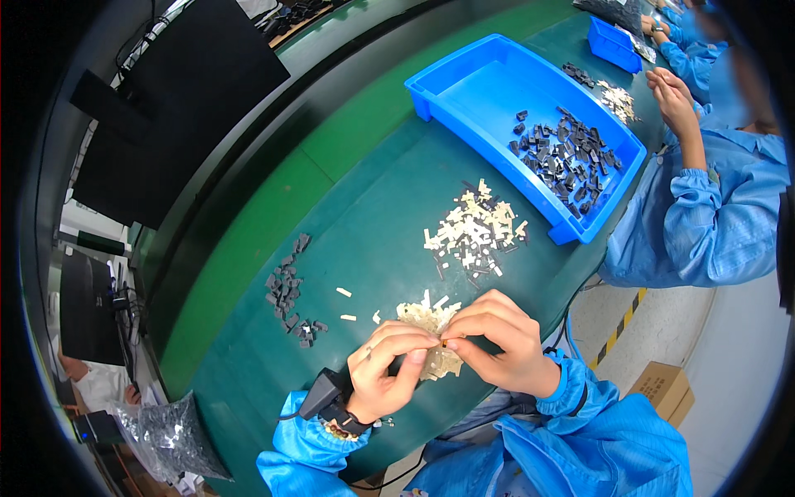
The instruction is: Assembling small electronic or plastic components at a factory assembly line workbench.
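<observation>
At the near side of the green table, my left hand (387, 366) and my right hand (502, 341) meet, fingertips almost touching. Both are closed in a pinch around a tiny dark piece with an orange tint (445, 342), too small to name. Beneath the fingers lies a heap of pale, crumpled scraps (424, 314), partly covered by the hands. Farther off sits a loose pile of small cream and black strips (476, 228). To the left, small dark grey blocks (284, 286) lie in a scattered group. A black device is strapped to my left wrist.
A blue tray (468, 95) holding many black parts (571, 153) stands at the far right. Beyond it is a smaller blue bin (613, 45). A co-worker in a blue smock (725, 207) sits to the right. A clear bag (174, 435) lies at lower left; a cardboard box (661, 391) is on the floor.
</observation>
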Demonstrator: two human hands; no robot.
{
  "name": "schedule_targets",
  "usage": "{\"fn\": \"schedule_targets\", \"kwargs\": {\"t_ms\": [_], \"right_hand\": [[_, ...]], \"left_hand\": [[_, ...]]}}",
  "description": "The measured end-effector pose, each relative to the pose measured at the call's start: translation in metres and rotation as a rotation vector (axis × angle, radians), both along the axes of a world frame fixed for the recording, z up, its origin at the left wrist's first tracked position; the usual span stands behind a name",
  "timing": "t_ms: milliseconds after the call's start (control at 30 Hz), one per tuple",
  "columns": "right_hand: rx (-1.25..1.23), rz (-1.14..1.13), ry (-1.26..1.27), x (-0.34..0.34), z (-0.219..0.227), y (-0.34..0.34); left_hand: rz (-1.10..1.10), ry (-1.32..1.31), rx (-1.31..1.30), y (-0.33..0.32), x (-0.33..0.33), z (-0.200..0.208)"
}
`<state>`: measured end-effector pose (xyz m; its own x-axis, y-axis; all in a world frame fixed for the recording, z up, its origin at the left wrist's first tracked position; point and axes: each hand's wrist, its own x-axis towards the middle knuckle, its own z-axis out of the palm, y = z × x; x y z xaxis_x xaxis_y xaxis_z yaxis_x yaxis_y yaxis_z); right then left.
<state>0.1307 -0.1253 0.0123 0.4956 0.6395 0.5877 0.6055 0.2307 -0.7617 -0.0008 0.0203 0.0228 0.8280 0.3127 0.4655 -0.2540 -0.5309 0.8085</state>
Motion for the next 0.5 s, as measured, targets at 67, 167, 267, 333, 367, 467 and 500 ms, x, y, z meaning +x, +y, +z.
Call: {"fn": "schedule_targets", "kwargs": {"t_ms": [67, 167, 267, 333, 367, 467, 500], "right_hand": [[0.012, 0.054, 0.116, -0.0011, -0.0008, -0.0010], [0.016, 0.092, 0.170, -0.0042, -0.0035, -0.0001], [0.035, 0.089, 0.133, -0.0042, -0.0055, 0.0000], [0.058, 0.083, 0.109, -0.0073, -0.0044, 0.0011], [0.082, 0.074, 0.084, -0.0085, -0.0041, 0.0015], [0.119, 0.046, 0.062, -0.0093, -0.0067, 0.0027], [0.119, 0.048, 0.062, -0.0097, -0.0066, 0.0026]], "left_hand": [[-0.022, 0.011, -0.084, 0.0005, -0.0008, -0.0033], [-0.045, -0.017, -0.230, 0.0005, -0.0018, -0.0101], [-0.078, -0.008, -0.222, 0.0028, -0.0015, -0.0094], [-0.042, -0.014, -0.107, 0.0019, -0.0002, -0.0047], [-0.039, -0.014, -0.107, 0.0021, -0.0007, -0.0059], [-0.036, -0.051, -0.078, 0.0038, -0.0015, -0.0085], [-0.036, -0.057, -0.097, 0.0036, -0.0010, -0.0078]]}}
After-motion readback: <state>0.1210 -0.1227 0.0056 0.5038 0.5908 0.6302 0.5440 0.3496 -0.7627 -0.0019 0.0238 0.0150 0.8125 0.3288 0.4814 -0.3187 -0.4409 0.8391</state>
